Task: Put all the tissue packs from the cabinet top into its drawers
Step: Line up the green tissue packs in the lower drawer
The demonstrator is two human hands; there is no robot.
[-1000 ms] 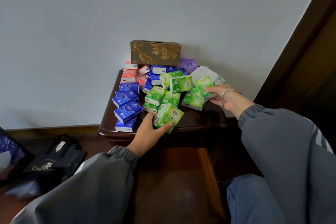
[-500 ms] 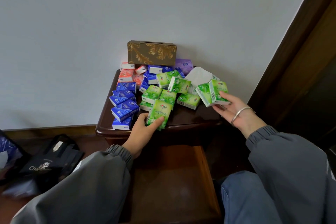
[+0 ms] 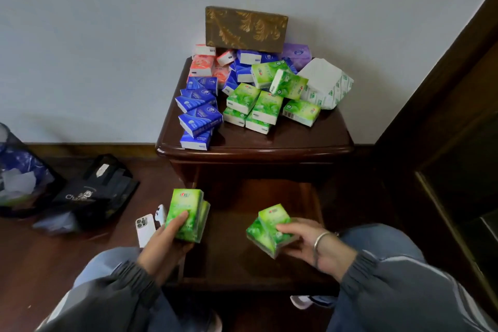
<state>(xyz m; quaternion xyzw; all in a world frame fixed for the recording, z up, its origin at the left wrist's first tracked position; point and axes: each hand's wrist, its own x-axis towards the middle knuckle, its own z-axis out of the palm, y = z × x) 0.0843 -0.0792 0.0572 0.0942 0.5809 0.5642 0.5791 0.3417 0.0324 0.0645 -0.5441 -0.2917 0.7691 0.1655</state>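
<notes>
Four green packs, two hands

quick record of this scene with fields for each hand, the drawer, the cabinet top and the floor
left hand: holds a pair of green packs at the drawer's left edge
right hand: holds a bunch of green packs over the drawer
drawer: open, no packs seen lying inside
cabinet top: blue packs, loose green packs, red packs, purple pack, white pack, gold tissue box
floor: phone, black bag
</notes>
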